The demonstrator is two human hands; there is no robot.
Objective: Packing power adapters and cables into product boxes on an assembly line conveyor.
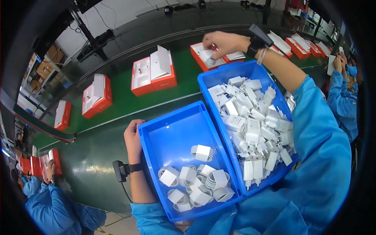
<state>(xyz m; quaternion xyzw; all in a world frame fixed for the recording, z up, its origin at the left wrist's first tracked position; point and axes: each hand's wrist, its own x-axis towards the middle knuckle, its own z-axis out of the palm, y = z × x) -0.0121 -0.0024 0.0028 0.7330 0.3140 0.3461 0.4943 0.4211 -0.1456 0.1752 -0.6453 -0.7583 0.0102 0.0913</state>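
Lying below the right grip point(224, 42): coiled cable point(210, 62)

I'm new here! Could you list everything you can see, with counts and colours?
Trays: two, blue, side by side near the centre
Cable coils: about a dozen, grey with white wraps, left tray
Chargers: dozens, white, heaped in the right tray
Belt: one, green, beyond the trays
Boxes: at least eight, orange and white, along the belt and lower left
Work surface: one, dark green, left of the trays
Cartons: several, brown, upper left
Co-workers: at least two, blue clothing, far left and right
Wrist devices: two, black, one per wrist
Left hand: one, bare, at the left tray's upper-left corner
Right hand: one, bare, over an open box, close to a coil
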